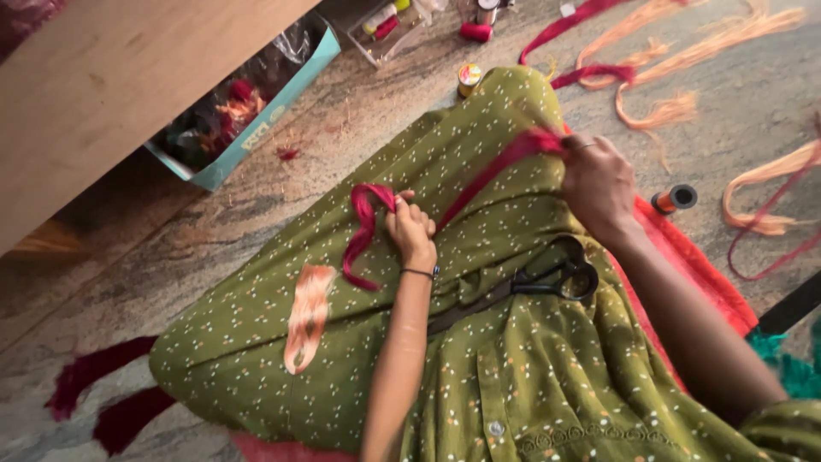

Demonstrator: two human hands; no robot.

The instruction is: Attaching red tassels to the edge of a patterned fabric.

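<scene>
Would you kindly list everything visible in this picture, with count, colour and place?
red thread bundle: one, crimson, stretched between both hands over the lap
scissors: one, black, lying on the lap near the right forearm
orange thread bundle: one, peach-orange, lying on the green fabric at left
loose orange strands: several, peach, on the floor at top right
thread spools: several seen, orange-black at right, red and yellow at top
box: one, teal, holding plastic-wrapped threads, upper left
wooden board: one, light brown, top left
floor: mottled grey-brown stone
green garment: one, olive with small dots, over the lap
left hand: gripping one end of the red bundle
right hand: pulling the other end
</scene>
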